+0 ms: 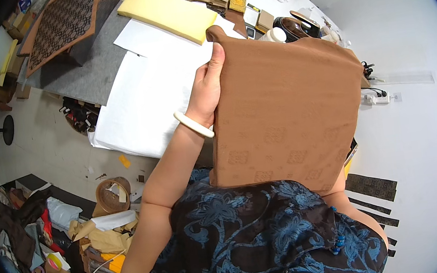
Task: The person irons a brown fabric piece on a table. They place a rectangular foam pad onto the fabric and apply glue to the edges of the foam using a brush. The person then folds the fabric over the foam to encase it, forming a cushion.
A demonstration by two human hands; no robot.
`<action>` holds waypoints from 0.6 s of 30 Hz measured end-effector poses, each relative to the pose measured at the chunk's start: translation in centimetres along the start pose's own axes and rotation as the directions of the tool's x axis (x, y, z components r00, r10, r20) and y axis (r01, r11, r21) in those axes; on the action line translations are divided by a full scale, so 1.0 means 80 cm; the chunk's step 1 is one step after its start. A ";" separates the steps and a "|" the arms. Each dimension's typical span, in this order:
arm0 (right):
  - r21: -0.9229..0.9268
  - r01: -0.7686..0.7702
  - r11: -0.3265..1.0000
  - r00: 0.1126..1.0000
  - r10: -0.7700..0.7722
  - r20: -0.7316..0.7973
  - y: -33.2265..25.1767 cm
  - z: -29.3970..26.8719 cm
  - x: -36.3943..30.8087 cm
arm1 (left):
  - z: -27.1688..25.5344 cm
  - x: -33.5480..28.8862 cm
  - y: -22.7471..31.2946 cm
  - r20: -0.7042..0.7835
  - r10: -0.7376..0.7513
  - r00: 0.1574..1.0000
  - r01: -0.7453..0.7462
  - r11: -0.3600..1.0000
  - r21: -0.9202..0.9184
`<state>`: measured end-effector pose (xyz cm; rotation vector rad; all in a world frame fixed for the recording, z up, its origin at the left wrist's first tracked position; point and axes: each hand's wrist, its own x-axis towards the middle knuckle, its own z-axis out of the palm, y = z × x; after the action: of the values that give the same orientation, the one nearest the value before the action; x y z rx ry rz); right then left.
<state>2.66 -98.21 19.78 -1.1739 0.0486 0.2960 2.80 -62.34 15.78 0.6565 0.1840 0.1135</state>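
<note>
Upright in front of my chest is a large brown fabric-covered panel [286, 112], roughly square, with a faint woven pattern of square motifs. At its upper left corner the fabric bunches into a small fold. My left hand [208, 88], with a white bangle on the wrist, is closed on the panel's left edge; the thumb lies along the front and the fingers are partly behind. The panel hides my right hand, and only part of the right arm shows below its lower right corner. What is inside the fabric cannot be seen.
Beyond the panel, a white-covered table [140, 99] carries a yellow foam slab [168, 14], small boxes [237, 3] and a white-lidded jar [274, 35]. A patterned brown board [60, 27] stands far left. Fabric scraps [39, 229] and a wicker bin [112, 195] sit lower left. A white wall rises at right.
</note>
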 end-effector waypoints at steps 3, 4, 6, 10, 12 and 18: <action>0.016 0.005 1.000 1.000 -0.005 -0.001 -0.003 0.000 0.008 | 0.006 0.005 0.008 -0.001 -0.075 0.997 0.075 0.996 0.041; 0.023 0.012 1.000 1.000 -0.012 -0.005 -0.004 -0.004 0.010 | 0.009 0.005 0.014 0.027 -0.101 0.995 0.100 0.994 0.037; 0.043 0.017 0.999 1.000 -0.017 0.007 -0.008 0.000 0.027 | 0.014 0.009 0.020 0.069 -0.093 0.993 0.092 0.996 0.015; 0.092 -0.012 0.996 0.997 0.005 0.073 -0.006 0.014 0.078 | -0.013 0.018 0.036 0.187 -0.138 0.973 0.188 0.941 -0.283; 0.102 -0.009 0.995 0.996 0.000 0.093 -0.010 0.017 0.092 | -0.011 0.020 0.032 0.190 -0.158 0.969 0.202 0.949 -0.243; 0.089 0.001 0.996 0.993 -0.011 0.114 -0.026 0.023 0.108 | -0.024 0.033 0.005 0.222 -0.259 0.940 0.315 0.909 -0.272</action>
<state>11.29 -95.51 20.72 -1.0672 -0.0419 0.3522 4.95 -60.42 14.16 0.3230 0.0831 -0.2014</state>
